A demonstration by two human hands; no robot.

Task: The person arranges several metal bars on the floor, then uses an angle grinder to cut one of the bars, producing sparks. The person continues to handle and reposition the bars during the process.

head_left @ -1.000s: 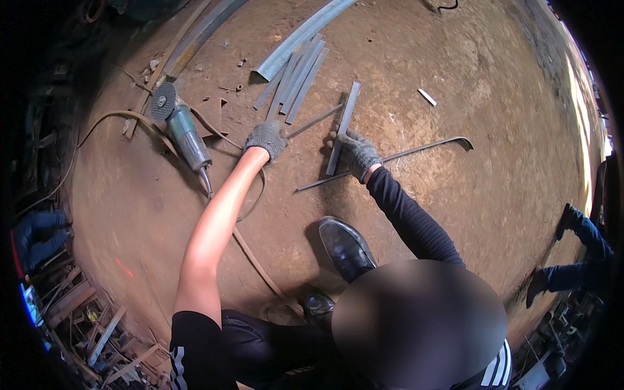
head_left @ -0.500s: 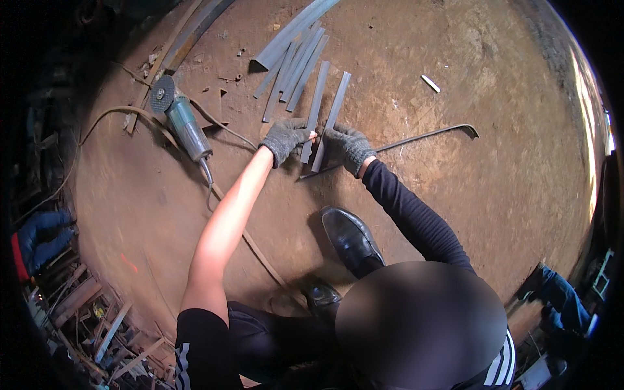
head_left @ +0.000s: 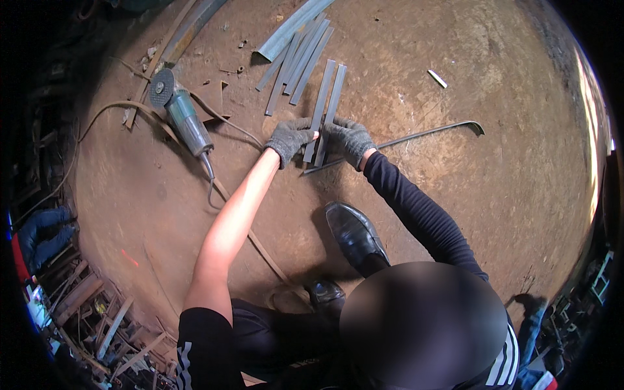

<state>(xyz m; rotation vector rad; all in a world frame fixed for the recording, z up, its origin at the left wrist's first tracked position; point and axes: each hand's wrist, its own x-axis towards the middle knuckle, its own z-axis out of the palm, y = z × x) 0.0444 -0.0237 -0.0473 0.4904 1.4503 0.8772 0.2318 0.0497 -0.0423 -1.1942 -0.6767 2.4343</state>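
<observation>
Two flat grey metal strips stand side by side in front of me, almost parallel with a narrow gap between. My left hand (head_left: pixel 290 140), in a dark grey knit glove, is closed on the left strip (head_left: pixel 324 91), with a bare fingertip showing against it. The right strip (head_left: pixel 335 91) is gripped by my right hand (head_left: pixel 351 142), gloved the same way; its fingers are partly hidden. Beyond the hands, several similar strips (head_left: pixel 303 62) lie loosely fanned on the brown floor, beside a wider angled metal bar (head_left: pixel 292 29).
An angle grinder (head_left: pixel 187 118) with its cord lies to my left, near a triangular metal piece (head_left: pixel 213 97). A thin bar with a hooked end (head_left: pixel 426 134) lies to the right, a small white stick (head_left: pixel 437 79) beyond it. Scrap metal (head_left: pixel 81 299) fills the lower left; another person's legs (head_left: pixel 49 240) show there.
The two held strips have come closer together and are lined up more evenly, the right one shifting left toward the other. Both hands keep their grip.
</observation>
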